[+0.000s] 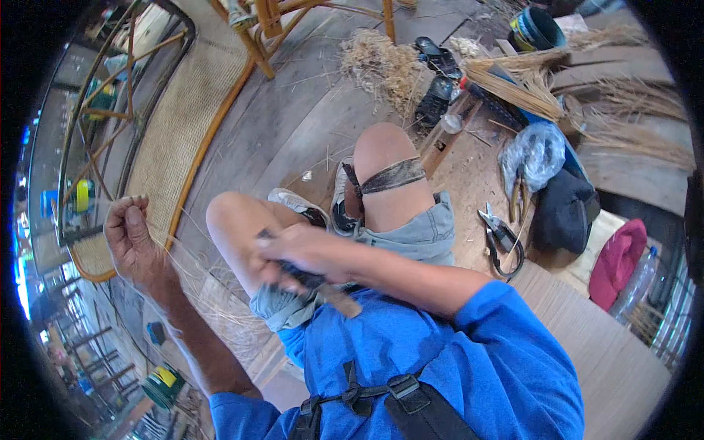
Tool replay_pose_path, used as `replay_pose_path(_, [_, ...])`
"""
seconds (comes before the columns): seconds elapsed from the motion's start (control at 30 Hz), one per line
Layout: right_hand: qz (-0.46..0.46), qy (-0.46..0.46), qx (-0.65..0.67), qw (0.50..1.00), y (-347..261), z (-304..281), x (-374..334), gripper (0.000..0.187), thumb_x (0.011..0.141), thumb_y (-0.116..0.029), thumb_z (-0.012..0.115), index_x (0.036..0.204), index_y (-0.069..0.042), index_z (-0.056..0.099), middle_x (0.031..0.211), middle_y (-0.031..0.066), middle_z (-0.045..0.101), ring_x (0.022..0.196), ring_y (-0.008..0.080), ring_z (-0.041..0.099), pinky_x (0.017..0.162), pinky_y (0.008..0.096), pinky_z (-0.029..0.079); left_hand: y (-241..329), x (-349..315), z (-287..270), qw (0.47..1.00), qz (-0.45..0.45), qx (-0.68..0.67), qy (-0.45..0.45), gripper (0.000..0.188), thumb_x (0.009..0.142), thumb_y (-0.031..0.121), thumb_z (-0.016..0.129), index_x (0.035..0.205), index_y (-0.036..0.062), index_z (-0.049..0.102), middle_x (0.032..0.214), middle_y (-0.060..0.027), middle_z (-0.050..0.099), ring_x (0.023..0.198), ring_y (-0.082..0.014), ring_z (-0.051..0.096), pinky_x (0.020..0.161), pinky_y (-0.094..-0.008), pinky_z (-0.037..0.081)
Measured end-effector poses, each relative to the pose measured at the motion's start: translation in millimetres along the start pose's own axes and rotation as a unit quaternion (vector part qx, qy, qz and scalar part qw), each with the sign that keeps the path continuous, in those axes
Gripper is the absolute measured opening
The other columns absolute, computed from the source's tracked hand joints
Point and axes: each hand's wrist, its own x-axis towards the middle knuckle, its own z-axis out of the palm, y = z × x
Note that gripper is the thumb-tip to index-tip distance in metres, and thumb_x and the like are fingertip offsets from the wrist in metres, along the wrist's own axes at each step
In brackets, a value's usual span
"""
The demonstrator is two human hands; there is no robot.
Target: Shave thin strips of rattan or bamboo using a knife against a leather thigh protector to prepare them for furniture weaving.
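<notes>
My left hand (136,238) is raised at the left, thumb and fingers pinched on a thin pale cane strip. The strip is so fine that its full course is hard to follow. Over my left thigh, my right hand (304,253) is closed on a wooden-handled tool (341,301) with a dark middle part. This hand and its tool are smeared by motion, so the tool's exact kind is unclear. Loose pale strips (220,304) hang and lie between my left forearm and left thigh. A dark patterned band (394,176) is tied round my right knee.
To my right lie pliers (502,238), a plastic bag (539,155), a black cap (565,213), a red cap (618,264) and a clear bottle (636,284). Bundled cane strips (517,92) and shavings (381,70) lie ahead. A woven cane panel (183,110) stands at left.
</notes>
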Motion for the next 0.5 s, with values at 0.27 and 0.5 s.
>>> replay_pose_path(0.27, [-0.225,0.005,0.13,0.966,-66,-28,27,0.031,0.089,-0.031,0.047,0.092,-0.001,0.055,0.056,0.0003,0.047,0.043,0.0079,0.044,0.041,0.0265,0.041,45,-57,8,0.9,-0.181,-0.385,-0.1,0.016,0.092,0.016,0.047,0.101,0.0024,0.046,0.07,-0.0034,0.046,0.055,-0.007,0.043,0.05,-0.0214,0.039])
replay_pose_path(0.5, [-0.391,0.144,0.172,0.893,-113,-66,-38,0.021,0.088,-0.022,0.049,0.081,-0.003,0.054,0.059,0.0027,0.049,0.044,0.0116,0.045,0.043,0.029,0.042,-52,-96,-94,0.888,-0.372,-0.243,0.117,0.015,0.091,0.021,0.051,0.09,0.0069,0.047,0.064,0.0034,0.036,0.045,-0.002,0.029,0.038,-0.0169,0.025])
